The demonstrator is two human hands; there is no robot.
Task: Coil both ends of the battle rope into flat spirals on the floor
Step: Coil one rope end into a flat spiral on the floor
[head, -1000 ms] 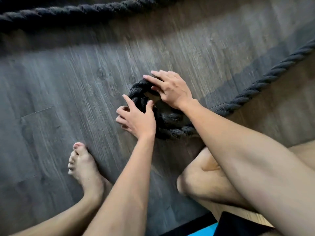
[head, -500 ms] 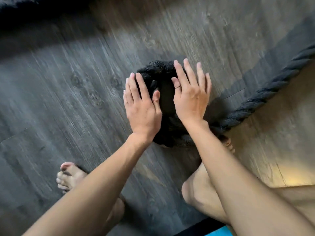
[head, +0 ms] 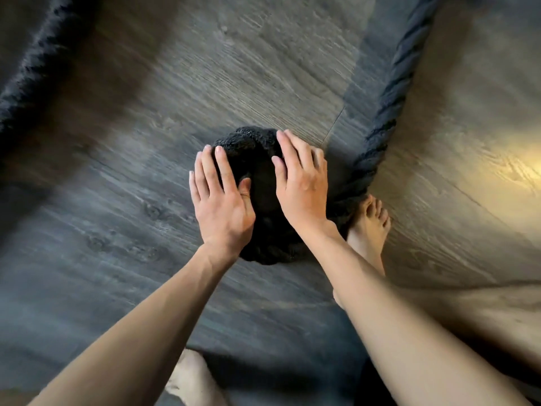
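Now, the small black coil (head: pixel 251 142) of the battle rope (head: pixel 389 95) is being pressed down onto the wood-look floor (head: pixel 117 230), mid-frame. It is being covered by both hands, palms down. The left hand (head: pixel 222 200) is being laid on the coil's left side, fingers straight and together, thumb pointing in toward the centre; grip released, nothing being clasped. The right hand (head: pixel 303 186) is being laid on the coil's right side, fingers straight and slightly spread, reaching toward the far edge; grip released too. A strip of dark rope is being left showing between the two hands. The free run of the battle rope is being led out from the coil's right side and up toward the top right corner, lying on the floor. A second stretch of rope (head: pixel 32 74) is being shown at the upper left, blurred, well apart from the coil. A bare foot (head: pixel 370 227) is being rested on the floor just beside the coil's right edge, toes next to the rope where it leaves the coil; whether it is touching cannot be told. The number of turns in the coil cannot be told under the hands.
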